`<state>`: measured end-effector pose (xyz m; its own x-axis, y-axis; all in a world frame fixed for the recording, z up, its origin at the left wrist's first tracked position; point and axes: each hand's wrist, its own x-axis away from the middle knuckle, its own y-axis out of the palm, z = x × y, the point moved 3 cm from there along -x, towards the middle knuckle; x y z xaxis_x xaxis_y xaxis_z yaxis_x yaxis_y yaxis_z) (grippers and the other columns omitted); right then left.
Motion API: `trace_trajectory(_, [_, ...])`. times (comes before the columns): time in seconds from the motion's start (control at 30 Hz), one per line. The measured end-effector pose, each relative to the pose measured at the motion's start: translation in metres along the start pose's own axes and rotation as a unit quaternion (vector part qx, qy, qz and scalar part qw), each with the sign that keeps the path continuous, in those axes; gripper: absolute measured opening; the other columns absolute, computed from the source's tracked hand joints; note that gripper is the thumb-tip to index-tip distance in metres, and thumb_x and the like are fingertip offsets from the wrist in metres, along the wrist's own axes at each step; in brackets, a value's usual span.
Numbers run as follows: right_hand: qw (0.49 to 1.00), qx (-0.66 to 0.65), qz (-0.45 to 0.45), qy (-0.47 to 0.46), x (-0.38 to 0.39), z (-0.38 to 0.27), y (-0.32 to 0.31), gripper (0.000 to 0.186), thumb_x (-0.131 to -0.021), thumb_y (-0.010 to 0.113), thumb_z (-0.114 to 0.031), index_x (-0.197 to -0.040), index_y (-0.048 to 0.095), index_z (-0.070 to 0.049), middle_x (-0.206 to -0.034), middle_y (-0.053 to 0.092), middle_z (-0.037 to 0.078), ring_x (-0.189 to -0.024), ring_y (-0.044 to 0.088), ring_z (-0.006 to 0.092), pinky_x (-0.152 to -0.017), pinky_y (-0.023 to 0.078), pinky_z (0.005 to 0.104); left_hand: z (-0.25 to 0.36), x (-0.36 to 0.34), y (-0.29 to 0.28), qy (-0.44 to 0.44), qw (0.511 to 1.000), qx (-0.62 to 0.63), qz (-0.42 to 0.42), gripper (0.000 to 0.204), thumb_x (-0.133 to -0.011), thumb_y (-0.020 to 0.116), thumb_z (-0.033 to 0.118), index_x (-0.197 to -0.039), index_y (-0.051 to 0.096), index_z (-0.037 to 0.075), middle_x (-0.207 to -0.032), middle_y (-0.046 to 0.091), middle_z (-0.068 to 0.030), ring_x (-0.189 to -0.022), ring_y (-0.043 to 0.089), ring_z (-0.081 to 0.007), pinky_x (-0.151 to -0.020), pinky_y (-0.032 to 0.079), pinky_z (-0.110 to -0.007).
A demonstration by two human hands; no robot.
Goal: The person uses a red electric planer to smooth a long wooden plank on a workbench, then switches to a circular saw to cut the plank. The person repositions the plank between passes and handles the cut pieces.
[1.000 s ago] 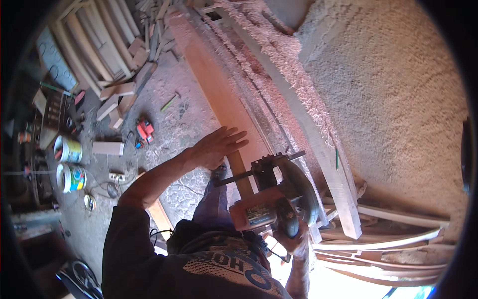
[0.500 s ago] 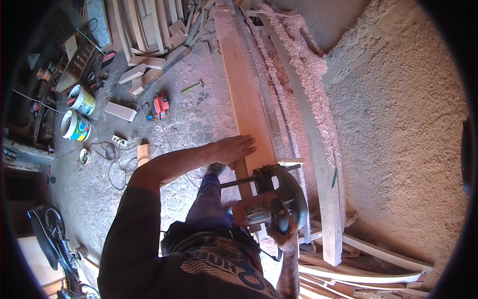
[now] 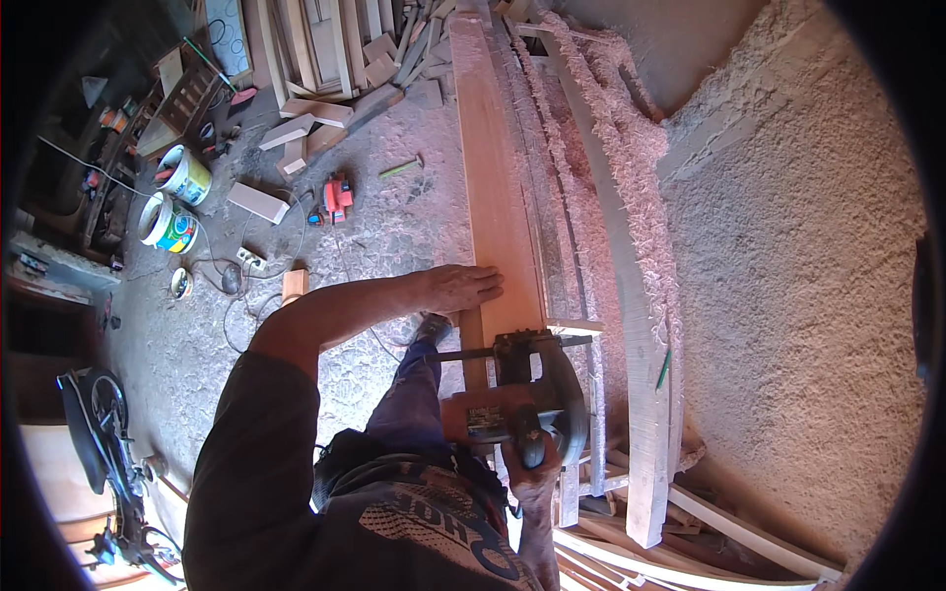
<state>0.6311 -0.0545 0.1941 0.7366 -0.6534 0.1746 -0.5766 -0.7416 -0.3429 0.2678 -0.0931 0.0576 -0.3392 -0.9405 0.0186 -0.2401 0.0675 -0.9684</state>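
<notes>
A long, wide reddish plank (image 3: 496, 187) runs away from me. My left hand (image 3: 461, 289) rests on its near part from the left edge, fingers stretched flat across the top; the thumb is mostly hidden. Just nearer to me, a circular saw (image 3: 512, 399) with an orange motor housing and dark guard stands at the plank's near end. My right hand (image 3: 532, 468) is closed round the saw's rear handle. The blade cannot be seen from above. A thin light strip of wood (image 3: 574, 327) sticks out to the right of the saw.
A curved thick board (image 3: 631, 266) lies to the right, heaped with shavings (image 3: 631, 158) and bearing a green pencil (image 3: 664, 369). On the floor at left are a red power tool (image 3: 337, 199), a hammer (image 3: 401, 166), two buckets (image 3: 169, 225), cables and a motorbike (image 3: 103, 433).
My right hand and the saw have shifted slightly left and toward me in the picture. My left hand stays on the plank. The surrounding scene has shifted a little right with the view.
</notes>
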Motion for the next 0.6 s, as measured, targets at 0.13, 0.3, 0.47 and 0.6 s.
trace_trajectory(0.13, [1.0,-0.012,0.004,0.013,-0.001,0.0,-0.006,0.033,-0.085,0.081,-0.012,-0.113,0.069,-0.001,-0.087,0.075,0.014,-0.079,0.074,0.0226,-0.072,0.056,0.0381,0.0,-0.022,-0.033,0.022,0.997,-0.022,-0.072,0.122,-0.065,0.072,0.071,-0.15,0.039,-0.01,-0.155,0.044,-0.0258,-0.153,0.035,-0.0354,-0.131,0.02,-0.047])
trace_trajectory(0.3, [1.0,-0.016,-0.006,0.006,-0.003,0.0,-0.004,0.032,-0.085,0.081,-0.013,-0.113,0.069,-0.002,-0.087,0.076,0.014,-0.08,0.074,0.0219,-0.072,0.056,0.0377,-0.001,-0.019,-0.033,0.022,0.997,-0.022,-0.075,0.122,-0.062,0.075,0.07,-0.148,0.041,-0.01,-0.153,0.046,-0.0254,-0.152,0.037,-0.0352,-0.131,0.021,-0.046])
trace_trajectory(0.47, [1.0,0.02,-0.014,-0.015,-0.003,0.002,-0.007,0.03,-0.085,0.08,-0.011,-0.111,0.068,-0.003,-0.087,0.075,0.016,-0.079,0.075,0.0285,-0.071,0.057,0.0404,-0.004,-0.02,-0.045,0.03,0.995,0.017,-0.094,0.121,-0.063,0.076,0.068,-0.147,0.042,-0.012,-0.152,0.047,-0.0252,-0.151,0.037,-0.0352,-0.13,0.022,-0.045])
trace_trajectory(0.6, [0.999,0.024,-0.004,-0.037,-0.005,0.004,-0.005,0.022,-0.084,0.079,-0.008,-0.1,0.065,-0.002,-0.084,0.072,0.013,-0.074,0.068,0.0199,-0.066,0.054,0.0365,-0.004,-0.02,-0.048,0.036,0.993,0.012,-0.108,0.118,-0.066,0.076,0.068,-0.147,0.042,-0.011,-0.152,0.047,-0.0238,-0.151,0.037,-0.0347,-0.13,0.023,-0.045])
